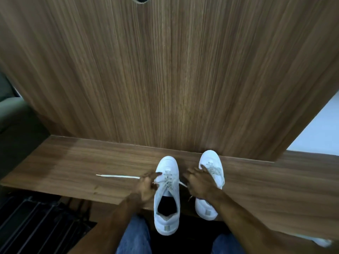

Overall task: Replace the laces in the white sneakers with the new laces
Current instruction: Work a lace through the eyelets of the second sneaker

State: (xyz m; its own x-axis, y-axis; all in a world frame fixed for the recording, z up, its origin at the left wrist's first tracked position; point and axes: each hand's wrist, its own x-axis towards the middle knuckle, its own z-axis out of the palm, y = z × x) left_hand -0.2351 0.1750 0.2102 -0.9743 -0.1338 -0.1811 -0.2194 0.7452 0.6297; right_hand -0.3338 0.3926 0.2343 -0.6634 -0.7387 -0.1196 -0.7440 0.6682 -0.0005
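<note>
Wooden shelf (73, 162) carries our two sneakers. Left hand (146, 186) and right hand (197, 182) each pinch lace end (182, 184) at left sneaker (167, 189). Loose lace (117, 176) lies beside. We judge unlacing underway; next, draw lace from eyelets.

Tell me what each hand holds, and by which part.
Left hand pinches the lace of the left sneaker beside its eyelets. Right hand: fingers curled between the sneakers; its hold cannot be told.
</note>
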